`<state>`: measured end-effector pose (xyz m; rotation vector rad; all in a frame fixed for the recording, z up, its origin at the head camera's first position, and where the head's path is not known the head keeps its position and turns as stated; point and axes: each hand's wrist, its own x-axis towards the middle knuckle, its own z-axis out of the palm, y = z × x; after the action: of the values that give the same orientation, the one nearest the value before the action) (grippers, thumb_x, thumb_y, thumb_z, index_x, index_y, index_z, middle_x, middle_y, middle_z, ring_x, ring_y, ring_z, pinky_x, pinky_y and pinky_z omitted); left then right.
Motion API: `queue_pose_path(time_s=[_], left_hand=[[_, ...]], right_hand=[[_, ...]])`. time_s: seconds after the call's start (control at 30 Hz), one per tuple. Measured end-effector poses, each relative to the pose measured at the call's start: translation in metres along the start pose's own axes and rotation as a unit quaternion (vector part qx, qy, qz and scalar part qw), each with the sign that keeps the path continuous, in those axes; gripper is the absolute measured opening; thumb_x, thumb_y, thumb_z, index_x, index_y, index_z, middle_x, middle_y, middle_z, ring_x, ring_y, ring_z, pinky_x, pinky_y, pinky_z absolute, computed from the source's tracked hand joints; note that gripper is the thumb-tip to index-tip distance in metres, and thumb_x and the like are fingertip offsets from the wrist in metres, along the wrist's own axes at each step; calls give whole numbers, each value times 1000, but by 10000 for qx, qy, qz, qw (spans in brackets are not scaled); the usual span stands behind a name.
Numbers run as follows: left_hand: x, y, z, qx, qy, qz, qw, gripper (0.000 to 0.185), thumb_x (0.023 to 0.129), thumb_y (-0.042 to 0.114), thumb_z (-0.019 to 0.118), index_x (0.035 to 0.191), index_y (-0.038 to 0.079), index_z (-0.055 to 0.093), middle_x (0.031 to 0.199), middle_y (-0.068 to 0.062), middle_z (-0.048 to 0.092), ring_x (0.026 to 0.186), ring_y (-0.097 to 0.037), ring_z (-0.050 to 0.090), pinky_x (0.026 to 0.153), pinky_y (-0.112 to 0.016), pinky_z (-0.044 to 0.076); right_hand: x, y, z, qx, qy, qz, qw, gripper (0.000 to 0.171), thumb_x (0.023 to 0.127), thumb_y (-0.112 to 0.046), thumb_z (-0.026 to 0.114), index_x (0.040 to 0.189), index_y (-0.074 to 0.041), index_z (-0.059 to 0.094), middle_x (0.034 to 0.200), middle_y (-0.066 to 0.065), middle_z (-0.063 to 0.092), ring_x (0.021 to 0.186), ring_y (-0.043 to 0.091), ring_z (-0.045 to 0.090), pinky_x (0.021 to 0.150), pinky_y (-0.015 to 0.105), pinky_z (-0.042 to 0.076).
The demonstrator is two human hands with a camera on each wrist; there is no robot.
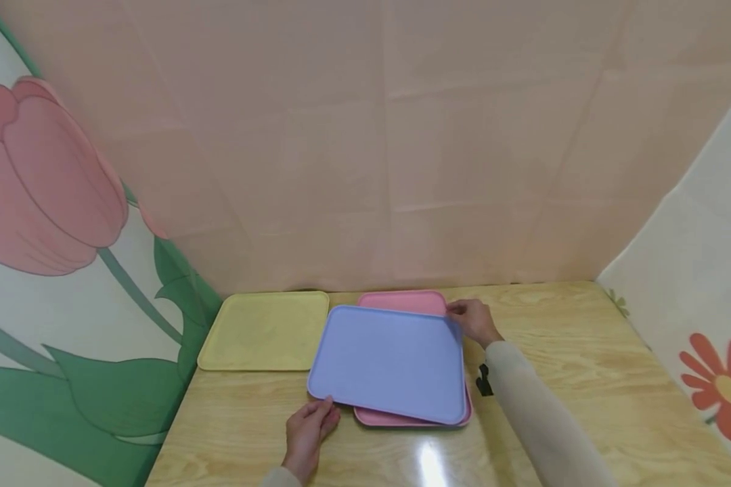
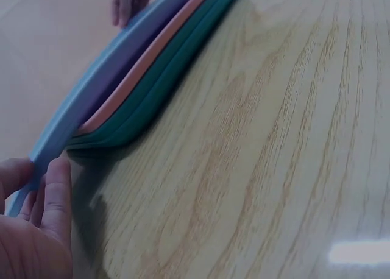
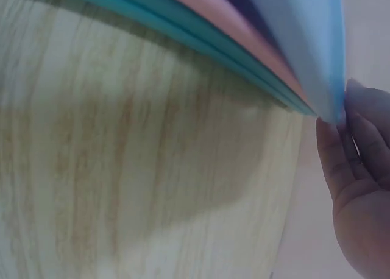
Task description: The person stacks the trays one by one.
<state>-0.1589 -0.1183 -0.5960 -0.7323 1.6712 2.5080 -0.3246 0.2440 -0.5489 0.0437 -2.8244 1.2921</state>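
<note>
— Okay, head view first: what is being held?
— A blue tray (image 1: 390, 362) is being gripped at two opposite corners: the near-left corner is being pinched by the left hand (image 1: 309, 427), the far-right corner is being held by the right hand (image 1: 472, 319). It is being kept skewed on top of a pink tray (image 1: 402, 301) on the wooden table (image 1: 585, 365). A yellow tray (image 1: 264, 330) is lying just beside the stack, to the left.
— Left wrist view?
— The blue tray's rim (image 2: 91, 93) is being clamped between thumb and fingers (image 2: 58, 194); pink and teal trays (image 2: 164, 87) are being seen stacked beneath it.
— Right wrist view?
— The tray corner (image 3: 323, 78) is being touched by curled fingertips (image 3: 359, 133), lifted slightly off the teal and pink edges.
</note>
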Motion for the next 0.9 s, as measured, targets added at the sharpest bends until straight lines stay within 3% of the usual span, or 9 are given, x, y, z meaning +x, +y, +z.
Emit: queue_pose_path(time_s=[0.4, 0.7, 0.9], left_hand=[[6, 3, 4, 21, 178, -52, 9998, 26, 88, -2, 72, 106, -16, 58, 88, -12, 70, 80, -20, 73, 80, -34, 61], [14, 8, 6, -121, 194, 155, 9996, 24, 88, -7, 70, 105, -18, 57, 87, -12, 67, 78, -20, 72, 79, -32, 61], [19, 13, 9, 43, 291, 15, 9996, 29, 88, -6, 70, 111, -18, 57, 90, -16, 68, 79, -20, 72, 80, -33, 61]], right_hand=[[-8, 13, -2, 12, 122, -40, 9999, 18, 93, -5, 69, 106, 6, 73, 98, 21, 72, 91, 34, 68, 75, 41, 59], [-17, 20, -4, 183, 131, 100, 9997, 18, 92, -6, 71, 105, 6, 73, 96, 19, 73, 90, 33, 69, 74, 38, 59], [-24, 20, -9, 236, 71, 159, 9996, 18, 92, -8, 71, 104, 6, 72, 96, 19, 73, 89, 33, 69, 71, 36, 59]])
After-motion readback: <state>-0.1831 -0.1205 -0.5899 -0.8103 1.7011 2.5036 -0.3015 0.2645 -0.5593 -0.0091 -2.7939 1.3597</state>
